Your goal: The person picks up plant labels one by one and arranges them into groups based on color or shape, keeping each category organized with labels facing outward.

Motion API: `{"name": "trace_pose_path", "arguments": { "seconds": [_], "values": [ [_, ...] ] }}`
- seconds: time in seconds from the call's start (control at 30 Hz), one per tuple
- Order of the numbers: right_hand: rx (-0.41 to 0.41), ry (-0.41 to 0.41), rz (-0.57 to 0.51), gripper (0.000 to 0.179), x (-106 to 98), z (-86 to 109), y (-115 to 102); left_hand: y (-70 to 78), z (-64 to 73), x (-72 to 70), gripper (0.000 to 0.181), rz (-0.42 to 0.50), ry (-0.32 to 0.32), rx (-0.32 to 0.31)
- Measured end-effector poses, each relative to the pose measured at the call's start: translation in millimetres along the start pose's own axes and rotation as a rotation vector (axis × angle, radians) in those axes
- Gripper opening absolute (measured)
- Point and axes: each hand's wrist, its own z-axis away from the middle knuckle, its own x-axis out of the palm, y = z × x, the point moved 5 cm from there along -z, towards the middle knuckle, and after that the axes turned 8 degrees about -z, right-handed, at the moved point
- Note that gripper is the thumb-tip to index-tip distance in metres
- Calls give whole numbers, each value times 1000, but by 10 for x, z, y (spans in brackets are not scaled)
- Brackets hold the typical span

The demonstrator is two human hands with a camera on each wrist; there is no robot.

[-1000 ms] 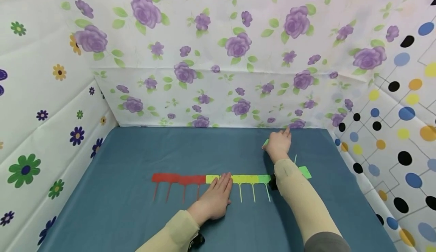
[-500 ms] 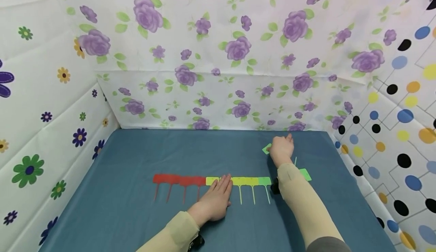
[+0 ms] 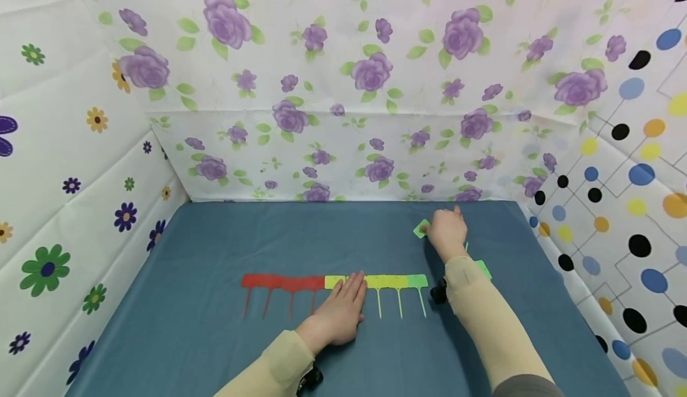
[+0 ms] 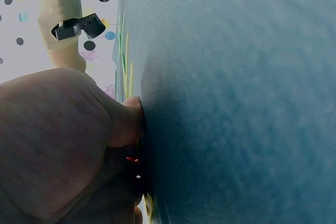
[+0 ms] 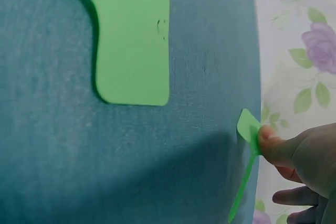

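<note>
A row of T-shaped plant labels lies on the table, heads side by side and stems toward me: red labels (image 3: 281,281) at left, yellow labels (image 3: 389,281) in the middle, one green label (image 3: 417,281) at the right end. My left hand (image 3: 336,313) rests on the yellow part with straight fingers, hiding some of it. Farther back, my right hand (image 3: 449,230) pinches another green label (image 5: 248,135) by its head between thumb and fingers; its stem hangs free in the right wrist view. A loose green label (image 3: 483,268) lies partly behind the right forearm.
The blue cloth-covered table (image 3: 214,230) meets a flowered back sheet (image 3: 343,146) close behind my right hand. Patterned sheets (image 3: 638,230) also stand along the left and right sides. My right forearm (image 3: 494,319) crosses the table's right half.
My right hand has shifted slightly right, and more of the pinched green label shows. The forearm now covers more of the loose green label. My left hand stays on the row.
</note>
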Motion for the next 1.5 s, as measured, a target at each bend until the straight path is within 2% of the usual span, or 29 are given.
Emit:
{"name": "trace_pose_path", "arguments": {
  "seconds": [0.07, 0.27, 0.4, 0.5, 0.6, 0.7, 0.9, 1.03, 1.27, 1.5],
  "values": [
    [0, -2, -19, 44, 0, 8, 39, 6, 9, -32, 68, 1, -8, -3],
    [22, -26, -92, 53, 24, 66, 165, -8, 1, 4, 69, 32, -2, 0],
    [43, -29, -232, 51, -40, 167, 205, 4, 10, 4, 68, 29, 20, -3],
    [80, -20, -368, 47, -107, 285, 250, 21, 12, 0, 68, 31, 9, 0],
    [111, 3, -463, 53, -166, 420, 306, 33, 17, -23, 68, 25, -4, 1],
    [104, 20, -509, 60, -223, 571, 352, 35, 14, -23, 68, 20, -10, 0],
    [40, 3, -551, 59, -316, 844, 436, 1, -16, 48, 68, 50, 11, 5],
    [23, -42, -555, 58, -347, 1002, 550, 10, -8, 9, 68, 35, 11, 4],
    [72, -153, -555, 62, -368, 1243, 738, 14, 0, 24, 69, 58, -2, 6],
    [101, -120, -568, 66, -386, 1360, 902, -12, -31, 67, 70, 60, 10, 15]
  ]
}}
